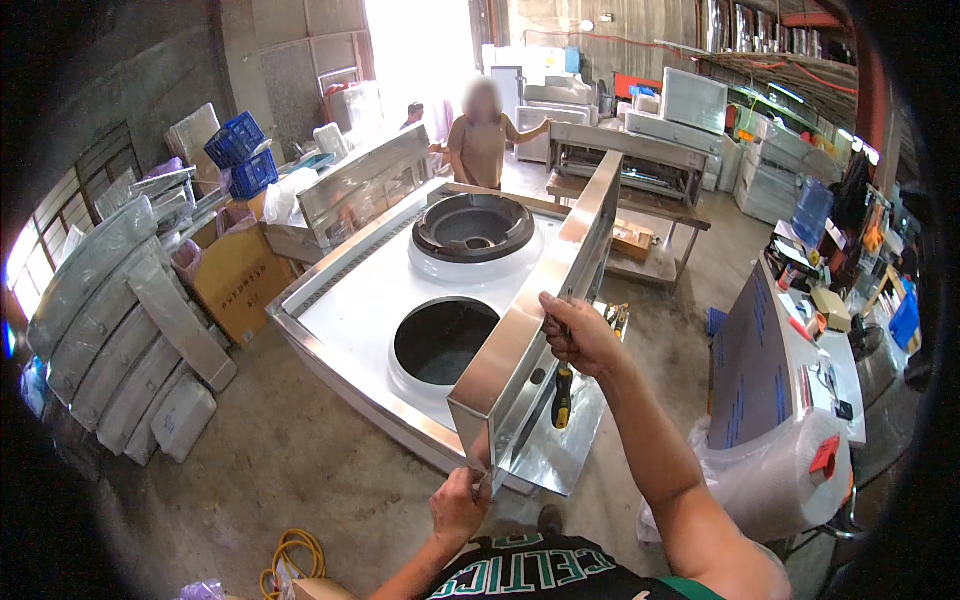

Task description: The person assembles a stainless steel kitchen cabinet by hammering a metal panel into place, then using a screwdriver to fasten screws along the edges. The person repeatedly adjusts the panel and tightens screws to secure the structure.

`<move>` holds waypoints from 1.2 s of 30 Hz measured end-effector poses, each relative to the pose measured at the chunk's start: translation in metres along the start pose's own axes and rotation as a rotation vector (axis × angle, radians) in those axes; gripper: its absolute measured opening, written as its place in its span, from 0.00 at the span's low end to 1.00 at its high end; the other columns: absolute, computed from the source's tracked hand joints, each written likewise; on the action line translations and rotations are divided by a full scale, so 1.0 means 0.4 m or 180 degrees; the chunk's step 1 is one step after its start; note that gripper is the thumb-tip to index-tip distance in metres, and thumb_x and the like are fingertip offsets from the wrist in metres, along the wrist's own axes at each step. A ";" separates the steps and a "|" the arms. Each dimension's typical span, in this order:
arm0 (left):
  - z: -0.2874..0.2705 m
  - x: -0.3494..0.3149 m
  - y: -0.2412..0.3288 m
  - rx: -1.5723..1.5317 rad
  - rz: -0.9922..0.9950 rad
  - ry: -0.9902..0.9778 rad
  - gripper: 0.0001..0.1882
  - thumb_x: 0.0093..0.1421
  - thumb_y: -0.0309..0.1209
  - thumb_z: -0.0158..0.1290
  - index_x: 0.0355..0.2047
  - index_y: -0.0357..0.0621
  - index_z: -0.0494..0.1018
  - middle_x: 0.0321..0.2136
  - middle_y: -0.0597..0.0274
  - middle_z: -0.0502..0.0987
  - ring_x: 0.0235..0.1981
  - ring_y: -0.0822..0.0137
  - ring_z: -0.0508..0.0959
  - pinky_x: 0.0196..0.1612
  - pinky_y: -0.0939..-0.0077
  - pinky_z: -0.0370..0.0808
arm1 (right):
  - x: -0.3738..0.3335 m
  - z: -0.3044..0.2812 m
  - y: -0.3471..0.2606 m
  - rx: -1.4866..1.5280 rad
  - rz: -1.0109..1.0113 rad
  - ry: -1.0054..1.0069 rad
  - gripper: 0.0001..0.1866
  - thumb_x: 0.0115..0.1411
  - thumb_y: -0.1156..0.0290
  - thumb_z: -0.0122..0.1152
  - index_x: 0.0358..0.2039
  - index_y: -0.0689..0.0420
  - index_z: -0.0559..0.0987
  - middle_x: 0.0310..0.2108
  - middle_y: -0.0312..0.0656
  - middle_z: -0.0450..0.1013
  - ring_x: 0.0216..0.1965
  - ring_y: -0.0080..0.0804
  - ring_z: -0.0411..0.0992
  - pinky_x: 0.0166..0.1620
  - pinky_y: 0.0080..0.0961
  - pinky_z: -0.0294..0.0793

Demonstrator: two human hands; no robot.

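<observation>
A two-hole wok range [345,285] with a white top and steel rim stands before me. A black cast-iron ring [472,228] sits on the far hole; the near hole [447,340] is bare. Along the range's right side stands a long stainless-steel back panel [545,285]. My left hand [460,508] is closed around the panel's lower near corner. Higher up, my right hand [582,338] is closed against the panel's right edge. A screwdriver [562,398] with a black-and-yellow handle hangs below its fingers, its shaft hidden by the hand.
A person [480,140] stands beyond the range, one hand on another steel unit [630,140]. Wrapped panels [110,310] and a cardboard box [235,275] are at left. To the right are a cluttered workbench [830,370] and a bubble-wrap roll [775,475]. A yellow cable [295,560] lies on the floor.
</observation>
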State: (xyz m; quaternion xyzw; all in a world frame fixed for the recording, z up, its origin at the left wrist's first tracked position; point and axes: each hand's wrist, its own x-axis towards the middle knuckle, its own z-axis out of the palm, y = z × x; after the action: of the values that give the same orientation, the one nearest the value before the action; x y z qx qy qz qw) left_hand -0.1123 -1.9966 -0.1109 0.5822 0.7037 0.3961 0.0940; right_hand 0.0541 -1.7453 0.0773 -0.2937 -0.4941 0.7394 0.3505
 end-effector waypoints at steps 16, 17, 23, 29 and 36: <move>0.023 0.032 -0.040 -0.1548 -0.1573 -0.0977 0.16 0.65 0.39 0.54 0.34 0.37 0.79 0.25 0.57 0.81 0.25 0.65 0.82 0.30 0.67 0.77 | 0.010 0.007 -0.020 0.0016 -0.0085 0.0026 0.18 0.68 0.51 0.61 0.31 0.50 0.70 0.19 0.24 0.60 0.14 0.13 0.52 0.16 0.16 0.49; 0.027 0.032 -0.050 -0.1859 -0.1670 -0.1029 0.16 0.66 0.39 0.54 0.34 0.36 0.79 0.25 0.57 0.81 0.26 0.67 0.81 0.31 0.69 0.77 | 0.010 0.007 -0.019 0.0030 -0.0081 0.0039 0.18 0.68 0.51 0.61 0.31 0.50 0.70 0.19 0.24 0.60 0.14 0.12 0.52 0.16 0.16 0.49; 0.013 0.026 -0.061 -0.1725 -0.1403 -0.0619 0.13 0.67 0.34 0.52 0.35 0.35 0.78 0.24 0.59 0.80 0.25 0.71 0.78 0.30 0.73 0.75 | 0.011 0.006 -0.019 0.0022 -0.0058 0.0049 0.19 0.68 0.52 0.60 0.28 0.49 0.68 0.18 0.25 0.60 0.13 0.13 0.52 0.15 0.15 0.48; -0.075 0.090 -0.042 -0.1104 -0.0741 0.0509 0.10 0.64 0.32 0.56 0.33 0.36 0.77 0.23 0.62 0.77 0.24 0.72 0.75 0.30 0.74 0.72 | 0.015 0.004 -0.017 0.0032 -0.0048 0.0042 0.19 0.68 0.51 0.61 0.29 0.50 0.69 0.19 0.25 0.60 0.14 0.13 0.53 0.15 0.16 0.50; -0.115 0.248 -0.056 0.0061 0.0219 0.1107 0.08 0.61 0.33 0.59 0.37 0.44 0.78 0.38 0.56 0.77 0.45 0.52 0.75 0.51 0.54 0.70 | 0.016 0.011 -0.021 0.0088 0.0002 0.0028 0.18 0.69 0.52 0.59 0.27 0.48 0.69 0.18 0.24 0.59 0.13 0.13 0.51 0.16 0.17 0.47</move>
State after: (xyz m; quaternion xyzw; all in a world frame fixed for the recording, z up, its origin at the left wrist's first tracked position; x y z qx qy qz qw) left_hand -0.1863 -1.9285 -0.0624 0.5295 0.6928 0.4871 -0.0484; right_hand 0.0489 -1.7404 0.0860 -0.2923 -0.4822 0.7450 0.3564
